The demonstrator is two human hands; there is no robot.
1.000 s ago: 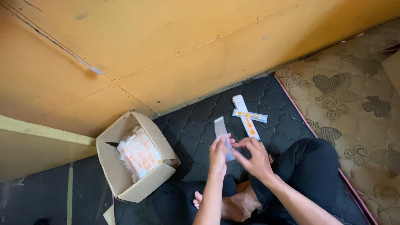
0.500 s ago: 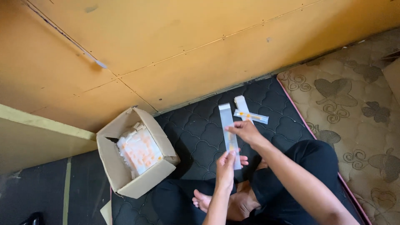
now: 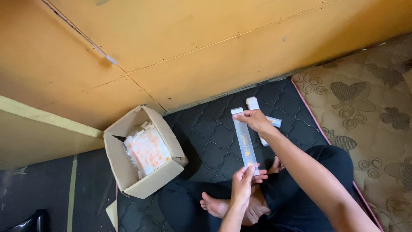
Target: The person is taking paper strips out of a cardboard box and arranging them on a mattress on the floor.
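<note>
I hold a long, narrow white packet strip (image 3: pixel 244 139) stretched between both hands. My left hand (image 3: pixel 243 184) pinches its near end, just above my crossed legs and bare feet. My right hand (image 3: pixel 256 120) grips its far end over the dark quilted mat (image 3: pixel 206 137). Under my right hand lie two more white strips with orange marks (image 3: pixel 261 115), crossed on the mat and partly hidden by the hand.
An open cardboard box (image 3: pixel 143 152) stacked with several white and orange packets stands on the mat to the left. Yellow board walls (image 3: pixel 193 47) rise behind. A patterned beige mattress (image 3: pixel 369 111) lies to the right.
The strip was held short and close to my body; my right hand has since slid outward along it, so it is now stretched out full length between both hands.
</note>
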